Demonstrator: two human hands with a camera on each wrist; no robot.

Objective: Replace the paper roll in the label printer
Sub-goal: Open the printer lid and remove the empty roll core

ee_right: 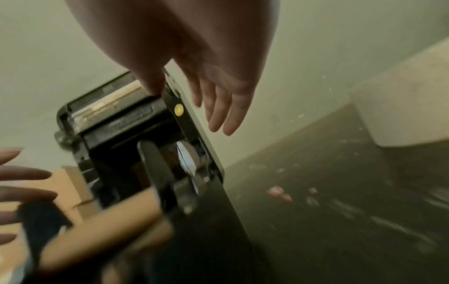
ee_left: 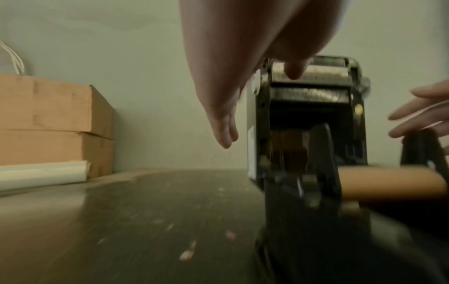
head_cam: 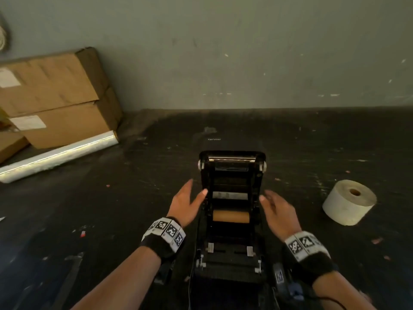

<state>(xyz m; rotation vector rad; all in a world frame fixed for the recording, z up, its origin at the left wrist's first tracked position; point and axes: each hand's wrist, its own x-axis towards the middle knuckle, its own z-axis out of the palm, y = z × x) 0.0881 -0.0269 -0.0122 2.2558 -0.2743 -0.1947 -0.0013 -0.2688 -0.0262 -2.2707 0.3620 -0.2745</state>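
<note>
Fingers [head_cam: 202,194] spread and relaxed, our left hand [head_cam: 186,205] and right hand [head_cam: 278,209] flank the open label printer [head_cam: 231,211], gripping nothing. Its brown empty core [head_cam: 230,216] sits inside; farther right, the fresh paper roll [head_cam: 349,202] lies on the surface [head_cam: 111,220].

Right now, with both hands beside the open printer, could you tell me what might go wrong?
The raised lid of the black label printer stands unheld; it might drop on fingers reaching for the bare brown cardboard core. The open left hand and right hand flank it. The white paper roll stands well off to the right.
</note>
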